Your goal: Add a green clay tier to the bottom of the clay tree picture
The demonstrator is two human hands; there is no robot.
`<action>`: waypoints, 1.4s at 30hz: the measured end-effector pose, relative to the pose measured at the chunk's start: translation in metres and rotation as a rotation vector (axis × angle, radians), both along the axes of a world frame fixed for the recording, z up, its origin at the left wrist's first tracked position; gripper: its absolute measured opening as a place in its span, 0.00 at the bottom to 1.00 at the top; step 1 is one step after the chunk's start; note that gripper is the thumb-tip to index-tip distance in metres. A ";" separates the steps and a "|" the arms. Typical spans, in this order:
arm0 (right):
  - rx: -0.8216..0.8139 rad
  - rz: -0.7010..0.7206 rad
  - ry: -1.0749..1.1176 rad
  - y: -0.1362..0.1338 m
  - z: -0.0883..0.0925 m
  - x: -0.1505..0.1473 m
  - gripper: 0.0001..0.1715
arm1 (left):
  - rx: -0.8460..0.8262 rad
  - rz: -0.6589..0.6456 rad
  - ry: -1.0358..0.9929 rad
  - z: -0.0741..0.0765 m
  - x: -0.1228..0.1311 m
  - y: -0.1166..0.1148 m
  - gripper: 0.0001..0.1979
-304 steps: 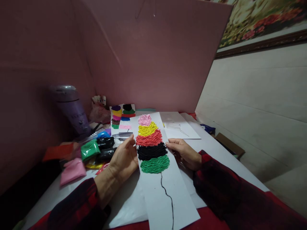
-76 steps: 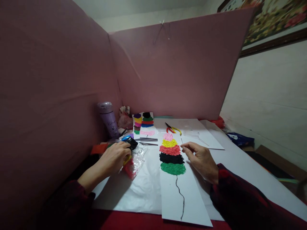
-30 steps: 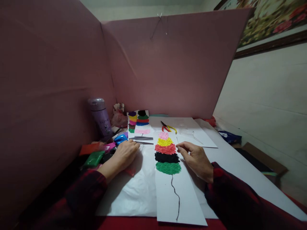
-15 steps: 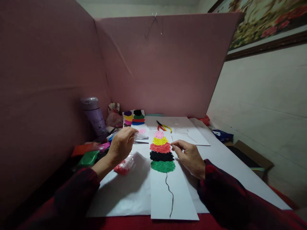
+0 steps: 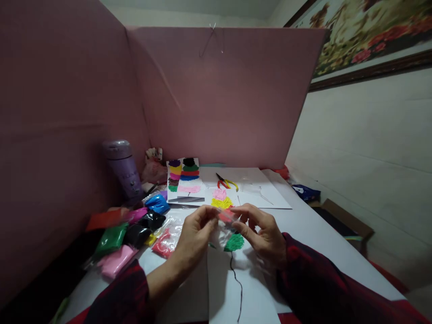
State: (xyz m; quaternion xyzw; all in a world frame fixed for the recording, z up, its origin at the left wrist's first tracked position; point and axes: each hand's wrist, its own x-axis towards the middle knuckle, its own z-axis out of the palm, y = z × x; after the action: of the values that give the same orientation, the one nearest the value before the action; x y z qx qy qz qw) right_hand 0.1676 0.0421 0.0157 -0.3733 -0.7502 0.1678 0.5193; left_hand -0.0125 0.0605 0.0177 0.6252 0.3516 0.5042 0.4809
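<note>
My left hand (image 5: pixel 196 234) and my right hand (image 5: pixel 262 230) are close together, thumbs and forefingers pinching a thin, see-through plastic bag (image 5: pixel 221 235). The bag hangs over a white card (image 5: pixel 222 288) bearing a clay picture, whose red and black bands are mostly covered. Pink clay (image 5: pixel 220 194) and yellow clay (image 5: pixel 220 203) show above my fingers. Below them lie the green clay (image 5: pixel 234 242) and a dark wavy string (image 5: pixel 236 279). A thin stick (image 5: pixel 238 200) shows just beyond my right fingertips; whether they touch it I cannot tell.
Several clay packets, such as a green one (image 5: pixel 110 238) and a pink one (image 5: pixel 118 261), lie left beside an opened red packet (image 5: pixel 165 243). Behind stand a purple bottle (image 5: pixel 123 171) and a colour sample card (image 5: pixel 173 193). Red-and-yellow pliers (image 5: pixel 227 182) rest on white board.
My left hand has moved right and down over the card, bringing the plastic bag with it. My right hand now pinches the bag too. The view has shifted, showing more packets.
</note>
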 end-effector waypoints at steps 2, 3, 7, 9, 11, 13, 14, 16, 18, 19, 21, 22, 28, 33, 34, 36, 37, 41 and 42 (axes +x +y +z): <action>-0.027 -0.003 0.038 -0.002 -0.001 -0.003 0.08 | 0.000 -0.053 0.002 -0.002 0.000 -0.005 0.05; -0.039 -0.009 0.063 -0.003 -0.002 -0.004 0.07 | -0.013 -0.093 -0.008 -0.002 0.000 -0.007 0.06; 0.004 -0.028 0.070 -0.006 -0.001 -0.006 0.03 | -0.123 -0.198 -0.072 -0.004 0.000 -0.011 0.11; 0.063 -0.012 0.028 -0.009 0.001 -0.006 0.05 | -0.131 -0.178 -0.057 -0.006 -0.001 -0.012 0.10; 0.102 0.016 -0.001 -0.010 0.001 -0.006 0.07 | -0.088 -0.150 -0.020 -0.007 -0.003 -0.012 0.09; 0.119 0.029 -0.016 -0.011 0.002 -0.006 0.08 | -0.040 -0.119 0.022 -0.007 -0.004 -0.012 0.08; 0.131 0.027 -0.022 -0.012 0.002 -0.006 0.09 | -0.026 -0.105 0.044 -0.006 -0.004 -0.012 0.07; 0.162 0.010 -0.046 -0.011 0.002 -0.007 0.09 | -0.009 -0.078 0.072 -0.003 -0.004 -0.013 0.07; 0.191 -0.011 -0.091 -0.011 0.002 -0.007 0.09 | 0.012 -0.066 0.081 0.000 -0.004 -0.015 0.06; 0.199 -0.023 -0.117 -0.010 0.003 -0.007 0.08 | 0.031 -0.066 0.081 0.001 -0.004 -0.016 0.06; 0.197 -0.050 -0.165 -0.010 0.005 -0.008 0.05 | 0.068 -0.069 0.092 0.001 -0.004 -0.018 0.06; 0.186 -0.064 -0.183 -0.010 0.006 -0.008 0.02 | 0.081 -0.072 0.100 0.001 -0.004 -0.018 0.06; 0.094 -0.025 -0.168 -0.012 0.010 -0.009 0.09 | 0.099 -0.041 0.118 -0.003 -0.005 -0.018 0.06; 0.005 -0.007 -0.118 -0.012 0.006 -0.007 0.09 | 0.081 -0.051 0.127 0.001 -0.007 -0.017 0.06; -0.011 -0.008 -0.114 -0.013 0.005 -0.007 0.08 | 0.084 -0.051 0.141 0.001 -0.007 -0.017 0.05; -0.041 0.000 -0.101 -0.014 0.004 -0.007 0.07 | 0.096 -0.059 0.162 0.002 -0.008 -0.017 0.05; -0.061 0.005 -0.093 -0.015 0.004 -0.007 0.06 | 0.098 -0.068 0.165 0.002 -0.008 -0.017 0.04; -0.208 0.034 0.018 -0.013 0.003 -0.008 0.10 | 0.091 -0.071 0.139 0.001 -0.008 -0.019 0.04; -0.265 0.050 0.088 -0.012 0.003 -0.009 0.12 | 0.088 -0.070 0.141 0.001 -0.008 -0.019 0.04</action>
State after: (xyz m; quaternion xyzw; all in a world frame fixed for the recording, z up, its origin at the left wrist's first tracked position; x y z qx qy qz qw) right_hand 0.1590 0.0299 0.0191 -0.4121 -0.7071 0.2945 0.4934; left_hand -0.0209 0.0418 0.0183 0.6914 0.3399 0.4570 0.4444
